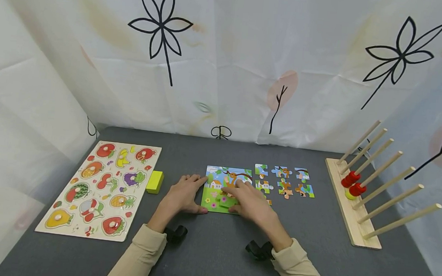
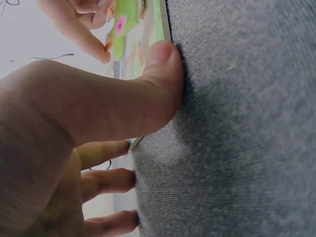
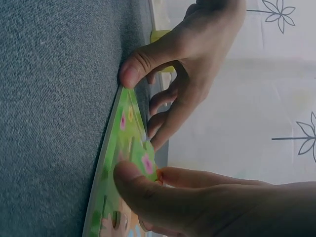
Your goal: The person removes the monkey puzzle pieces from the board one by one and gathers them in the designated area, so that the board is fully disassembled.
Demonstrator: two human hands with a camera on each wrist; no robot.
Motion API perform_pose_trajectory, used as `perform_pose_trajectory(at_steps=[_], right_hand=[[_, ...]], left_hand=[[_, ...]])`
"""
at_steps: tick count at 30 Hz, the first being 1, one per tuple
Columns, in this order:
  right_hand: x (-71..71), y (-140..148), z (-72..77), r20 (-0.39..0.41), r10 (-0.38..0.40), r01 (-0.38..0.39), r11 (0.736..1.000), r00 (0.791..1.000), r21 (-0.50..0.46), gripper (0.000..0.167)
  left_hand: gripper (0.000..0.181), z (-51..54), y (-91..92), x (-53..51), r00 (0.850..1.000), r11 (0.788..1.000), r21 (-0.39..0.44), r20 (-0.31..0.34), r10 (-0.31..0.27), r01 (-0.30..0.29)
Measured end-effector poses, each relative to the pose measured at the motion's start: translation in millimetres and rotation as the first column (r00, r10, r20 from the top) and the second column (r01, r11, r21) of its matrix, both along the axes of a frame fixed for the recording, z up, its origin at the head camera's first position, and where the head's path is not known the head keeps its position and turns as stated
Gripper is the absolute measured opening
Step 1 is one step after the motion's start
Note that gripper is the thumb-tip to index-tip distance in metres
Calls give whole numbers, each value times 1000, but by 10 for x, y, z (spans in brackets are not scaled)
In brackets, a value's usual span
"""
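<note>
A colourful jigsaw puzzle board (image 1: 211, 200) with a green meadow and a house lies flat on the table. My left hand (image 1: 182, 195) steadies its left side, the thumb on the near left corner and the index fingertip at the left edge. Over the board, my right hand (image 1: 252, 203) pinches a green puzzle piece (image 3: 143, 157) with a pink flower between thumb and index finger. The piece is tilted, partly raised above the board. To the right lie several loose puzzle pieces (image 1: 282, 172), one partly hidden by the right hand.
A wooden fruit peg puzzle (image 1: 97, 197) lies at the left, beside a yellow block (image 1: 155, 182). At the right stands a wooden peg rack (image 1: 355, 220) with red and yellow rings on two pegs. A printed white curtain (image 1: 227, 60) encloses the grey table (image 1: 211, 258).
</note>
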State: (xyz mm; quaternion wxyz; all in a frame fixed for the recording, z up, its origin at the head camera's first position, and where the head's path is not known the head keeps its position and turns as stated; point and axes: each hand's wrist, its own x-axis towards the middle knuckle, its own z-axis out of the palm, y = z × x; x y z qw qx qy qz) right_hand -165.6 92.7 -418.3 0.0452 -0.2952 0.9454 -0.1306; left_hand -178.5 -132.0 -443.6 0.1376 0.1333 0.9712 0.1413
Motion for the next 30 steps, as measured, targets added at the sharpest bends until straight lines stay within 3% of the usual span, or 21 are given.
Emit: perform_pose_trajectory(at_steps=[9, 17, 30], right_hand=[[24, 156, 24, -16, 15, -16, 1000, 1000, -27, 52], [80, 354, 26, 26, -42, 42, 999, 999, -6, 55], [163, 767, -6, -5, -34, 34, 999, 999, -36, 54]], left_hand=[[96, 3, 14, 6, 1000, 1000, 4, 6, -1, 1], [96, 0, 10, 13, 1000, 1000, 6, 2, -1, 1], [96, -3, 24, 7, 1000, 1000, -7, 9, 6, -6]])
